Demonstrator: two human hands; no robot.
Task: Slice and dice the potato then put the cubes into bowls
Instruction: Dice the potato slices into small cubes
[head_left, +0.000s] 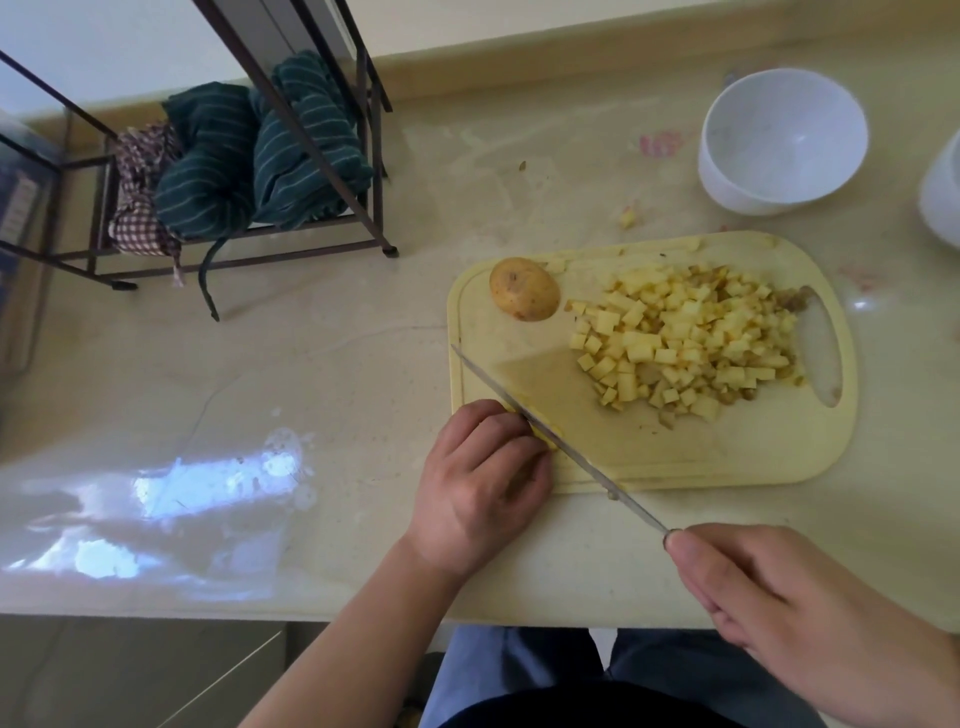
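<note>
Pale yellows on my beige stone countertop (363, 364)

At two o'clock I see a plain white round bowl (782, 143); centre, pale yellow potato cubes (685, 338) on a cream-yellow plastic cutting board (727, 452); at ten o'clock, dark green white-striped cloths (260, 161).

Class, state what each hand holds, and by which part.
Right hand grips the steel knife by its handle; left hand pins a yellow potato piece from above.

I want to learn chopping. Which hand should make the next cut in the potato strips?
The right hand. It already grips the knife, whose blade lies across the potato strips on the cutting board. The left hand is busy holding those strips steady beside the blade.
</note>
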